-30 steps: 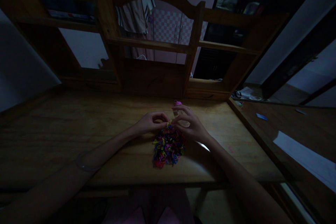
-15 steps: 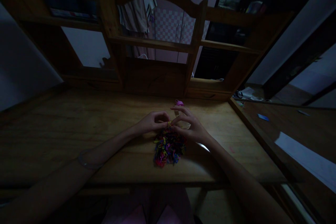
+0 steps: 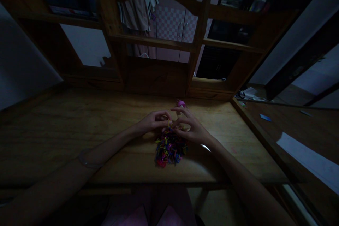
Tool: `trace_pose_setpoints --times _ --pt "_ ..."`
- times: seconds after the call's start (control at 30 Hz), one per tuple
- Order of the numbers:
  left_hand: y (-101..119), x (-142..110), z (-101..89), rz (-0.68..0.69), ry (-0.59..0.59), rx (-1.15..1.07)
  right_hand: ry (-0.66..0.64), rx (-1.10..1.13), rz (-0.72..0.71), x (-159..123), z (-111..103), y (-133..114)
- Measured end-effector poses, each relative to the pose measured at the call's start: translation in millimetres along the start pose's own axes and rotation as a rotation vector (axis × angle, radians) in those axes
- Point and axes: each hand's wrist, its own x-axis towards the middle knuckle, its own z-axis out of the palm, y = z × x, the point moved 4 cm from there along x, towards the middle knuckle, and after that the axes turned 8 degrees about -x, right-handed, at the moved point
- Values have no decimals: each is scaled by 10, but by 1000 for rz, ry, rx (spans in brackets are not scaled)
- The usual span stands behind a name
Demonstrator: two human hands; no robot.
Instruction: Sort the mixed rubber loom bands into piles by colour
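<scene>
A bundle of small colourful rubber bands [image 3: 171,150], in yellow, blue, pink, red and dark tones, lies on the wooden desk. At its far edge my left hand [image 3: 156,120] pinches a yellow rubber band [image 3: 169,123] between thumb and forefinger. My right hand [image 3: 190,125] is just to the right, its fingers curled and its thumb at the top of the bundle. Its fingertips seem closed on the bands there, though the dim light blurs the detail. Behind the right hand stands a small container with a pink top [image 3: 181,103], partly hidden by the fingers.
The wooden desk [image 3: 106,113] has a shelf unit [image 3: 156,77] along its back edge. To the right, a lower brown surface [image 3: 291,120] holds white paper [image 3: 309,155] and a small blue card [image 3: 265,117]. A glossy bright patch shows by my right wrist.
My hands have drawn slightly apart at the fingertips, and the yellow band now stands upright in my left pinch. The bundle stays in place.
</scene>
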Motion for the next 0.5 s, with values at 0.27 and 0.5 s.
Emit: trace_pose_setpoints --times 0.27,0.5 --pt "47 -22 -8 -8 29 -2 25 18 18 28 -54 -36" --pt "85 -21 28 -8 21 20 84 2 41 32 -96 -12"
